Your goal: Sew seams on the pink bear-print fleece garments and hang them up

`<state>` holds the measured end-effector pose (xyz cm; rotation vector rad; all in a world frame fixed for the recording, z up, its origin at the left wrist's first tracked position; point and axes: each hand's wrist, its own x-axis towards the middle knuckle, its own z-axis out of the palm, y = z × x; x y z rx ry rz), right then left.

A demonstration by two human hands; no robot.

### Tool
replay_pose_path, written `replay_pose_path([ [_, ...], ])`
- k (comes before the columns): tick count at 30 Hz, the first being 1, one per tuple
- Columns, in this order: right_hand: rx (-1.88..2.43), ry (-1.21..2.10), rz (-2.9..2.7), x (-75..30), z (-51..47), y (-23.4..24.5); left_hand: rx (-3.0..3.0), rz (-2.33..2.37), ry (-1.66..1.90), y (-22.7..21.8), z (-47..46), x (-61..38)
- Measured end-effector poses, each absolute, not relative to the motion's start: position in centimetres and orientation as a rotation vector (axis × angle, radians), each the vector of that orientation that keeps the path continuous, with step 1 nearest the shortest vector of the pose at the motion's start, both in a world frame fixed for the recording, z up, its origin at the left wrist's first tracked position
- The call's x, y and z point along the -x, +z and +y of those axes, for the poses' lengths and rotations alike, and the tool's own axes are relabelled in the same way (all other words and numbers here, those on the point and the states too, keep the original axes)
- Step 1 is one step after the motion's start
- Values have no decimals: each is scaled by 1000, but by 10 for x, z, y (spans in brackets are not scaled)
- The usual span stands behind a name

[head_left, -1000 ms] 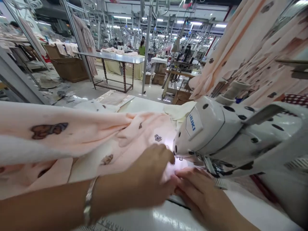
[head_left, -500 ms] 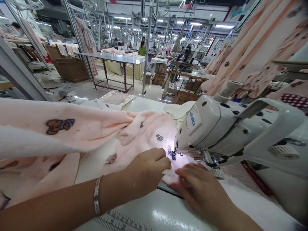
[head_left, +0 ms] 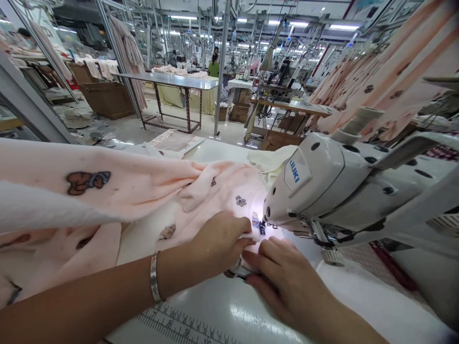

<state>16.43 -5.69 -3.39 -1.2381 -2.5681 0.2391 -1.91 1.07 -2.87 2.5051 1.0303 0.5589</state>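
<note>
From here I see my left fingers (head_left: 244, 224) pinching the pink fabric (head_left: 222, 198); my right fingers (head_left: 267, 249) touch it, grip unclear; the presser foot (head_left: 262, 228) lies just beyond both.

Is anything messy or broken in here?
A little messy, yes: crumpled scraps lie on the floor by the brown box, looking like litter. The pink cloth beside the sewing machine is rumpled, but that seems normal for loose fabric. Nothing looks clearly spilled or broken.
</note>
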Motion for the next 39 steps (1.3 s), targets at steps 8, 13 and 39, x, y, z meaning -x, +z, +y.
replay_pose_path([
  [8,1353,38,-2315,-175,-61,-37,-2733,811,719,-41,1,23],
  [13,1228,-130,-2392,-180,-51,-45,-2823,822,648,-43,-2,26],
  [39,1298,217,-2555,-185,-56,-41,-2799,839,432,-40,13,16],
])
